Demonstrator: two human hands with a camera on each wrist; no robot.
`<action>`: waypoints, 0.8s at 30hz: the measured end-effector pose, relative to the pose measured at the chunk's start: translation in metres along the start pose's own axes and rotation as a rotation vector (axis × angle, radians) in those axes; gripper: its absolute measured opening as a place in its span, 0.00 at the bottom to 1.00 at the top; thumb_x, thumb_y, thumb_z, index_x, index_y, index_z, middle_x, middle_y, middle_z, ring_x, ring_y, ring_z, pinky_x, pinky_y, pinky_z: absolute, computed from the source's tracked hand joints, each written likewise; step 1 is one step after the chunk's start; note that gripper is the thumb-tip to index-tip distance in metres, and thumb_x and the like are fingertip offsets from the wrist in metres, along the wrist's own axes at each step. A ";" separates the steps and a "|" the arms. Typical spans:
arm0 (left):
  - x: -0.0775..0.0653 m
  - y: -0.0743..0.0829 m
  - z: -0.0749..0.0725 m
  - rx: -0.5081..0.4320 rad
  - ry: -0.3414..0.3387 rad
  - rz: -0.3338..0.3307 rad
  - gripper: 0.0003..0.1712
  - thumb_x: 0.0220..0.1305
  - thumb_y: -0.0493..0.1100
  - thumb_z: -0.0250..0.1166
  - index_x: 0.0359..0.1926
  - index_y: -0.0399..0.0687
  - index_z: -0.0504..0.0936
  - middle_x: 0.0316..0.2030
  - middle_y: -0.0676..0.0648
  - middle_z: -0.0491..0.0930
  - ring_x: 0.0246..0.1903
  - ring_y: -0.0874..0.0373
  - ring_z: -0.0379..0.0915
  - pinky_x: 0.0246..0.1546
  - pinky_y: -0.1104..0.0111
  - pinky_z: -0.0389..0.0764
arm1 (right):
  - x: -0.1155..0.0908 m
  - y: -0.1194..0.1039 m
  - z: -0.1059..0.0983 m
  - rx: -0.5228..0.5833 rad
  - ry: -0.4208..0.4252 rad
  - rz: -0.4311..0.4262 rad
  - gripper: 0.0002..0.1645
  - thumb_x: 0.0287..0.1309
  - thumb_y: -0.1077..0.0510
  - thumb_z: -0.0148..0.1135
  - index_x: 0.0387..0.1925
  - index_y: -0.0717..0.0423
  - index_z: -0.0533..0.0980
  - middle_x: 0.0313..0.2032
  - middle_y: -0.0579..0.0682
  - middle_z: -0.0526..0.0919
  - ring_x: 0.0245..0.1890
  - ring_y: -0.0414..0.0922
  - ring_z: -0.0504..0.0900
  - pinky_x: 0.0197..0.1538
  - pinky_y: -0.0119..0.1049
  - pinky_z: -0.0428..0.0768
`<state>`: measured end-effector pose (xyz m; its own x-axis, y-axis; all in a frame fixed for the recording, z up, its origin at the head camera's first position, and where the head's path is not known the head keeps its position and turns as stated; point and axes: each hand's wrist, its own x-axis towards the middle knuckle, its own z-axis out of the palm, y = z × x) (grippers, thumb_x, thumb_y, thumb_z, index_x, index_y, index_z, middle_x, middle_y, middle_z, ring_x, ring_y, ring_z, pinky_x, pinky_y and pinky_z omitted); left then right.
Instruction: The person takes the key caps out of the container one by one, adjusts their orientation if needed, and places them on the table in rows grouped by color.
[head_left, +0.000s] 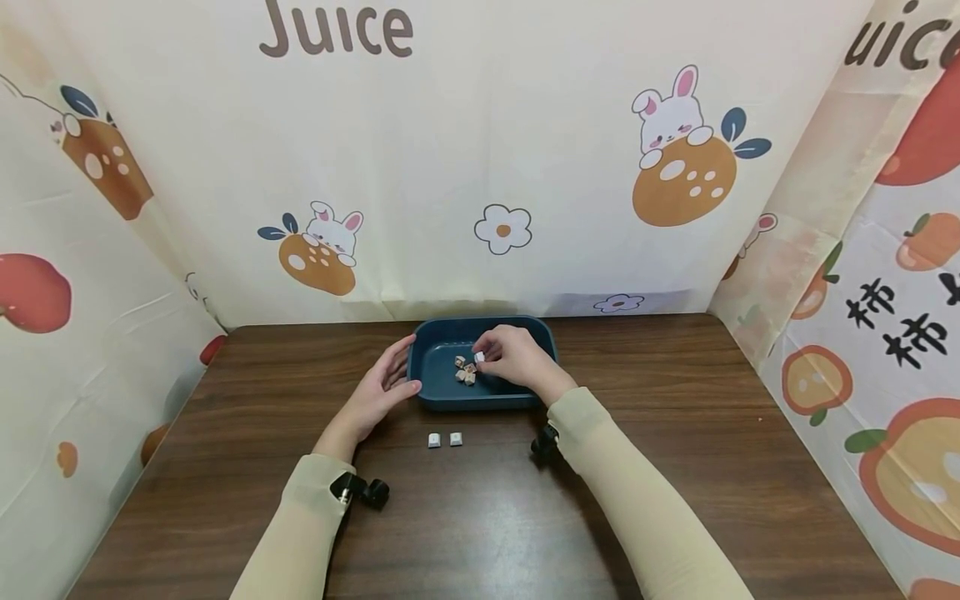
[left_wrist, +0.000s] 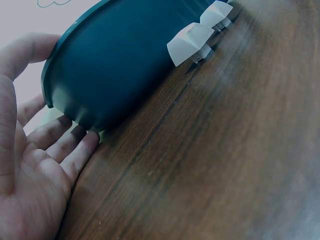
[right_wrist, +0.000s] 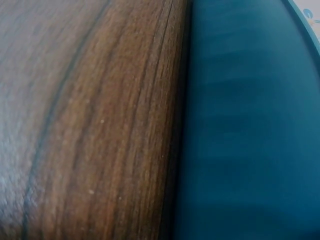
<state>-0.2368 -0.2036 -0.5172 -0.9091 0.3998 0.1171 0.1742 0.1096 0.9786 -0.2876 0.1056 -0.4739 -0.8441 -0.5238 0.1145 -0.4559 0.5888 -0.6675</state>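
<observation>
In the head view a dark teal tray point(head_left: 487, 402) stands at the back of the table. My left hand point(head_left: 378, 389) rests against its left end, fingers extended; in the left wrist view the fingertips point(left_wrist: 89, 142) touch the tray wall point(left_wrist: 115, 65) low down and the thumb is at the rim. My right hand point(head_left: 517, 360) reaches over the tray and pinches a white keycap point(head_left: 479, 357) between thumb and fingers. Below it, several small brown-and-beige cube-like pieces point(head_left: 465, 377) lie in the tray. Two white keycaps, a left one point(head_left: 434, 441) and a right one point(head_left: 456, 439), sit before the tray.
The brown wooden table point(head_left: 480, 517) runs back to a printed cloth wall point(head_left: 420, 167) close behind the tray. More printed cloth hangs at both sides. A black wrist camera point(head_left: 375, 493) sits at the left sleeve. The right wrist view shows only table and tray wall point(right_wrist: 250, 125).
</observation>
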 end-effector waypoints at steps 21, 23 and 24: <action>0.000 0.001 0.000 -0.004 0.003 -0.008 0.45 0.80 0.36 0.63 0.88 0.54 0.53 0.85 0.37 0.56 0.83 0.38 0.54 0.79 0.41 0.57 | -0.003 -0.002 -0.002 0.040 0.054 0.017 0.10 0.68 0.57 0.78 0.48 0.51 0.87 0.40 0.45 0.88 0.40 0.42 0.85 0.50 0.39 0.89; 0.000 0.001 0.000 -0.004 0.004 -0.009 0.45 0.80 0.36 0.62 0.88 0.53 0.53 0.85 0.37 0.56 0.83 0.37 0.54 0.79 0.41 0.57 | -0.003 -0.002 -0.002 0.046 0.063 0.011 0.10 0.67 0.57 0.79 0.48 0.50 0.87 0.39 0.44 0.88 0.39 0.41 0.85 0.49 0.39 0.88; 0.000 0.001 0.000 -0.004 0.004 -0.010 0.45 0.80 0.35 0.62 0.88 0.53 0.52 0.85 0.37 0.56 0.83 0.37 0.53 0.79 0.41 0.56 | -0.003 -0.002 -0.002 0.050 0.067 0.008 0.10 0.67 0.56 0.79 0.48 0.50 0.87 0.39 0.44 0.87 0.39 0.42 0.85 0.49 0.39 0.88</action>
<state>-0.2362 -0.2034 -0.5160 -0.9122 0.3952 0.1083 0.1640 0.1098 0.9803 -0.2844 0.1073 -0.4711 -0.8654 -0.4758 0.1569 -0.4359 0.5607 -0.7040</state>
